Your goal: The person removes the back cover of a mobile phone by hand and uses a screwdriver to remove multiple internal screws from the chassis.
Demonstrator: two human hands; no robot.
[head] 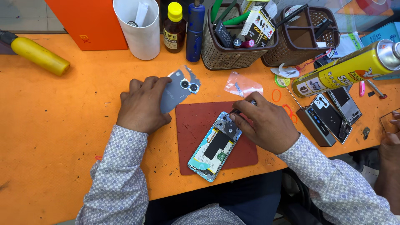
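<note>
One opened phone (215,146) lies diagonally, camera end up-right under right hand (266,123).

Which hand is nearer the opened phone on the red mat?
Right. The right hand touches the top end of the opened phone on the red mat; the left hand is off the mat to its left, holding the grey back cover.
</note>
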